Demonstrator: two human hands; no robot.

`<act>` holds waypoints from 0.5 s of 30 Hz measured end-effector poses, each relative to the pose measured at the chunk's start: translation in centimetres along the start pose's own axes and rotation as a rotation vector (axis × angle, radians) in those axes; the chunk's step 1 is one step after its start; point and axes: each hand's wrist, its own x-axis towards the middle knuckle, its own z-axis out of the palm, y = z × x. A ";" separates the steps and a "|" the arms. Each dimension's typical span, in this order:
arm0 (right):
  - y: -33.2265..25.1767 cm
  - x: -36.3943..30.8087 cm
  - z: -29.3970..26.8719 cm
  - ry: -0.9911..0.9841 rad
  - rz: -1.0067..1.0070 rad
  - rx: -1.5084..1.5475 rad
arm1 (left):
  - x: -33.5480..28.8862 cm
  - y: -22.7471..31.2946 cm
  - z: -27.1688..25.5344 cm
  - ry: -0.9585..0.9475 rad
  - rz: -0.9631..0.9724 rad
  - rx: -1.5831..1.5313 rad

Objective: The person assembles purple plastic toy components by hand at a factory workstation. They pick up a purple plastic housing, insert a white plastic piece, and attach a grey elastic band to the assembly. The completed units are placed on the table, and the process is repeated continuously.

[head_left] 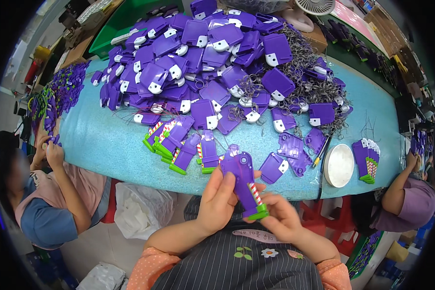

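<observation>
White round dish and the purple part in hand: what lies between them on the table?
Head view: from the purple part to the dish lie a white-cornered purple panel, purple shells and a yellow-handled tool.

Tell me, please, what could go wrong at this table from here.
The heap of purple parts is tall and loose, so some might slide onto the green-ended pieces nearby. Grey rings lie tangled among the parts and could snag when one is lifted. The purple piece between the left hand and right hand may slip.
</observation>
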 end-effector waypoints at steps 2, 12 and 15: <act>-0.2 -0.7 0.0 -0.011 0.169 -0.174 | 0.0 0.3 0.0 0.002 -0.085 0.019; -3.2 8.0 -1.7 0.490 0.095 -0.131 | -2.9 -1.0 -1.2 -0.223 -0.354 0.440; -4.8 8.3 -0.7 0.423 0.093 -0.371 | -2.1 -1.1 -2.1 -0.178 -0.431 0.407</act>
